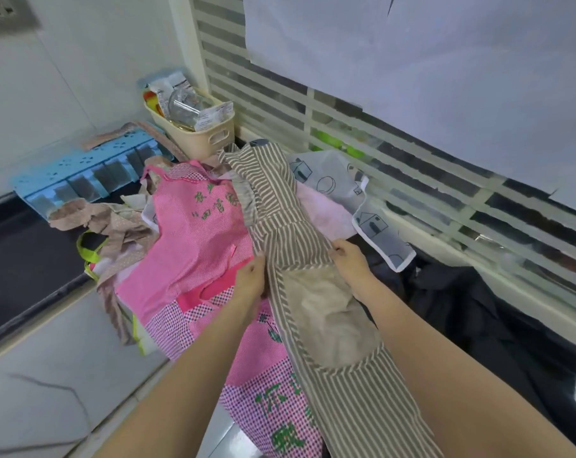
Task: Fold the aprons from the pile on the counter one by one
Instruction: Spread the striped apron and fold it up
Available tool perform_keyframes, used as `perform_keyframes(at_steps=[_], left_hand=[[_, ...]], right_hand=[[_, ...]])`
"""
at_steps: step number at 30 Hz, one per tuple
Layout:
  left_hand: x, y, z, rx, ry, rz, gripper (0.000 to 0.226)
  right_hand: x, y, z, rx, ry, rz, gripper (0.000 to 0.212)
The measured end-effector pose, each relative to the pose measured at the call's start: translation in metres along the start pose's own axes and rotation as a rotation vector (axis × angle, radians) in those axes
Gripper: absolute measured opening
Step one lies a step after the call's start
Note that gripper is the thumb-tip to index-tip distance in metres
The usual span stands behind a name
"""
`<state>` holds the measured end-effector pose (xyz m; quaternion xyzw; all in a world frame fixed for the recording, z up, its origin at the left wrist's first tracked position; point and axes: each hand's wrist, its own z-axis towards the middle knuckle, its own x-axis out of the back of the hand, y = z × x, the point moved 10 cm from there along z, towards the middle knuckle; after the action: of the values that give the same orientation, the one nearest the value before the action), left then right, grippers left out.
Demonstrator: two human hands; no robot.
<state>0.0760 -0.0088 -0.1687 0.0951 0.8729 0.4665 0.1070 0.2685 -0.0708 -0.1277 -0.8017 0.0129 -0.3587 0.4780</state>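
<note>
Striped apron [281, 206] lies long, running away from me on the pile [187, 233]. My left hand [251, 279] and right hand [349, 256] pinch its two side edges, equally near, one each side.

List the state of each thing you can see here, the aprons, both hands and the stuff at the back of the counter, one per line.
striped apron: lengthwise across the pile, gripped at both side edges
left hand: holds the striped apron's left edge
right hand: fingers curled on its right edge
pink apron: spread out, partly under the striped one
white printed apron: unfolded by the window
beige basket: upright, filled
blue rack: against the wall
</note>
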Motion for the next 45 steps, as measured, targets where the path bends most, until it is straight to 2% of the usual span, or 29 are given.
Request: perform_keyframes(at_steps=[2,3,6,8,9,12,14,16,18,20,22,25,28,31,33,36,38,40,42,43,45], left_hand=[[-0.013,-0.009,-0.011,-0.001,-0.111,0.042,0.035],[-0.013,-0.004,-0.01,-0.042,-0.114,0.098,0.035],[0.0,0.037,0.007,-0.244,0.023,0.287,0.035],[0.003,0.073,0.019,-0.332,0.07,0.287,0.023],[0.004,0.087,0.026,-0.351,0.076,0.258,0.016],[0.009,0.098,0.038,-0.345,0.079,0.178,0.035],[0.01,0.09,0.033,-0.372,0.079,0.2,0.04],[0.01,0.073,0.025,-0.395,0.049,0.245,0.045],[0.011,0.058,0.018,-0.405,0.02,0.279,0.049],[0.017,0.053,0.008,-0.487,0.082,0.419,0.047],[0.025,0.048,-0.009,-0.568,0.209,0.566,0.043],[0.029,0.043,-0.041,-0.622,0.35,0.672,0.037],[0.02,0.028,-0.063,-0.588,0.34,0.745,0.039],[0.011,-0.013,-0.083,-0.391,0.28,0.773,0.048],[0.007,-0.041,-0.095,-0.297,0.217,0.778,0.049],[0.001,-0.074,-0.124,-0.226,0.126,0.79,0.052],[0.0,-0.095,-0.144,-0.164,0.068,0.784,0.056],[0.002,-0.109,-0.158,-0.123,-0.006,0.745,0.06],[0.007,-0.115,-0.166,-0.126,-0.025,0.695,0.059],[0.014,-0.117,-0.17,-0.117,0.007,0.663,0.057],[0.029,-0.124,-0.176,-0.034,0.1,0.536,0.045]], right_hand=[[0.002,0.003,-0.001,0.005,0.02,-0.01,0.013],[0.002,0.003,-0.001,0.008,0.026,0.009,0.015],[0.009,-0.011,0.002,0.028,0.073,0.251,0.023],[0.013,-0.026,0.001,0.021,0.041,0.476,0.024],[0.012,-0.03,0.0,0.018,0.0,0.508,0.03],[-0.015,-0.014,-0.014,-0.049,-0.246,0.236,0.056],[-0.037,0.016,-0.026,-0.111,-0.364,0.097,0.05],[-0.037,0.037,-0.028,-0.153,-0.261,0.079,0.033],[-0.017,0.043,-0.023,-0.153,-0.04,-0.027,0.042],[-0.008,0.039,-0.023,-0.142,0.068,-0.118,0.045],[-0.014,0.036,-0.027,-0.155,0.028,-0.168,0.044],[-0.019,0.04,-0.036,-0.155,-0.06,-0.111,0.056],[-0.018,0.048,-0.059,-0.105,-0.195,-0.052,0.06],[-0.017,0.074,-0.094,-0.107,-0.349,-0.089,0.071],[-0.015,0.088,-0.115,-0.094,-0.383,-0.068,0.071],[-0.015,0.1,-0.148,0.016,-0.422,-0.116,0.065],[-0.012,0.102,-0.167,0.148,-0.359,-0.434,0.067],[-0.008,0.084,-0.187,0.436,-0.161,-0.796,0.071],[-0.027,0.066,-0.214,0.767,-0.129,-0.879,0.069],[-0.041,0.068,-0.228,0.874,-0.203,-0.902,0.059],[-0.059,0.083,-0.24,0.836,-0.413,-0.914,0.044]])
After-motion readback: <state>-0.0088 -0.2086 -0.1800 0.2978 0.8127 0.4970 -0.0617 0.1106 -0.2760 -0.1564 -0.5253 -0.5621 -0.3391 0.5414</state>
